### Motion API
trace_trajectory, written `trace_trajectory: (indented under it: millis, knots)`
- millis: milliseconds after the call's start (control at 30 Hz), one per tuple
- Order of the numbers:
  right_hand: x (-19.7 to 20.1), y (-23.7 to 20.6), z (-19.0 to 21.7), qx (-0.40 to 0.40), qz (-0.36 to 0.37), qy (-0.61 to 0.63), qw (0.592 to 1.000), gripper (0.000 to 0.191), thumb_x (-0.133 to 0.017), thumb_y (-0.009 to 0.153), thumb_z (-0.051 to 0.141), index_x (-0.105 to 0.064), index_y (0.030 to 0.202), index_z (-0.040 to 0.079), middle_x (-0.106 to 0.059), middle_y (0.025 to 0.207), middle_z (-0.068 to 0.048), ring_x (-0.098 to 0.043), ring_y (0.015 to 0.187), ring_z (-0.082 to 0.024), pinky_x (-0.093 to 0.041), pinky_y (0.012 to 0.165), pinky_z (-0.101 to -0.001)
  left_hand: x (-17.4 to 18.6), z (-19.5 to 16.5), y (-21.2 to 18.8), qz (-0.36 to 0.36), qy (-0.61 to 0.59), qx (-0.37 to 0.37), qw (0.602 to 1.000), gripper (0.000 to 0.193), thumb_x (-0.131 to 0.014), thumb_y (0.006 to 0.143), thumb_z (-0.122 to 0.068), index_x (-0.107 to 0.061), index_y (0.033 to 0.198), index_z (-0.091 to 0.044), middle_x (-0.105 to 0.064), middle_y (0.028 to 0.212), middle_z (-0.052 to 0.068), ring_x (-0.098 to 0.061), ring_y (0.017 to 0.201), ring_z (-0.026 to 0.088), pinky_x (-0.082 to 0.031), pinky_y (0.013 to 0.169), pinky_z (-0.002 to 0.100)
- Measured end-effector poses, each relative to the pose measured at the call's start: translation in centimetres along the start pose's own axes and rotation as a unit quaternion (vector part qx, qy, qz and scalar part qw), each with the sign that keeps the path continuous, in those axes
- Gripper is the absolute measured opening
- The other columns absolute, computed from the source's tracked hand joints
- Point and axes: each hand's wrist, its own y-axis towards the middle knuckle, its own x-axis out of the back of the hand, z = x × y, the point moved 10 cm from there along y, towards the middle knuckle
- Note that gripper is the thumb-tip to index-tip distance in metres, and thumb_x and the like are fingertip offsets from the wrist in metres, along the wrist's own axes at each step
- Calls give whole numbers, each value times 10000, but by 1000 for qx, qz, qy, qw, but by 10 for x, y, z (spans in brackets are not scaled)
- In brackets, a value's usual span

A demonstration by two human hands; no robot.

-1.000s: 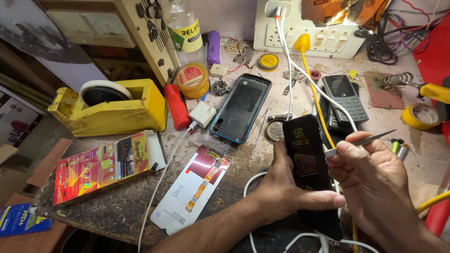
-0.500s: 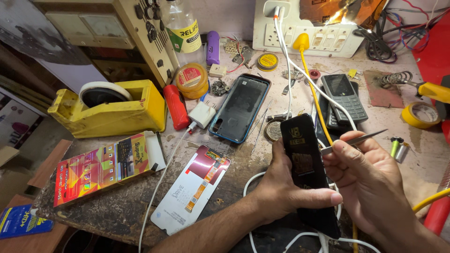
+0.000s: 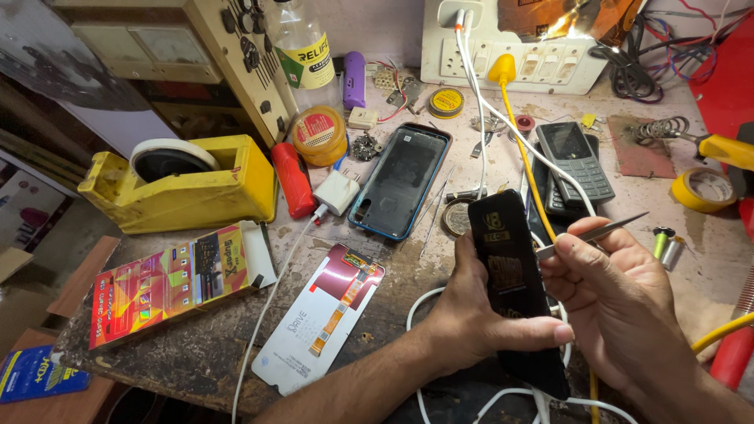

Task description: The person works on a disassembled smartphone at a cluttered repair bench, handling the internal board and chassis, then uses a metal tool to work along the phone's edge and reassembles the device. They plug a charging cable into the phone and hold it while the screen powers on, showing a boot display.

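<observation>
My left hand (image 3: 479,326) grips a black smartphone (image 3: 514,283), held upright and tilted over the near edge of the workbench, thumb across its lower part. My right hand (image 3: 620,302) pinches metal tweezers (image 3: 597,233), with the inner tip touching the phone's right edge and the other end pointing up to the right. A white phone screen part with an orange flex cable (image 3: 318,318) lies to the left of my left forearm.
On the worn bench (image 3: 196,345) lie a blue-cased phone shell (image 3: 400,180), a keypad phone (image 3: 577,161), a yellow tape dispenser (image 3: 181,184), a colourful box (image 3: 169,283), a red tube (image 3: 292,179), a white charger (image 3: 336,192), yellow tape (image 3: 703,188) and a socket strip (image 3: 503,47) with cables.
The phone has tilted and shifted slightly left in my left hand. My right hand has brought the tweezers closer against the phone's right edge.
</observation>
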Motion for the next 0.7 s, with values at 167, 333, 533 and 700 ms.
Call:
trace_trajectory:
  millis: [167,333,533,700]
  knots:
    - [0,1,1,12,-2,-2,1000,167,-658,1017,90,-594,1170,75,-727,935,-98,-719,833,-158,-586,757,-285,0,1,0,-2,-5,7,1000,1100,-943,740,-246,-175,1494,-18,-576,1311,123,-610,1230,185,-536,1064,352]
    - [2,2,1,14,-7,-10,1000,164,-659,1019,89,-593,1169,73,-726,935,-98,-719,831,-156,-587,753,-282,0,-1,-1,-2,8,-5,1000,1092,-918,738,-242,-185,1516,-15,-562,1341,120,-596,1266,186,-522,1099,365]
    - [2,3,1,19,-7,-5,1000,170,-657,1020,95,-591,1176,71,-728,940,-102,-719,833,-156,-589,763,-282,-1,1,0,-1,-12,-4,1000,1101,-944,752,-233,-178,1510,-6,-562,1340,132,-600,1267,196,-515,1110,368]
    - [4,3,1,20,-13,-10,1000,174,-659,1020,93,-591,1179,70,-724,937,-105,-717,828,-159,-589,760,-285,-2,1,1,3,-33,-5,999,1088,-946,751,-225,-183,1493,2,-564,1338,133,-608,1266,204,-524,1106,380]
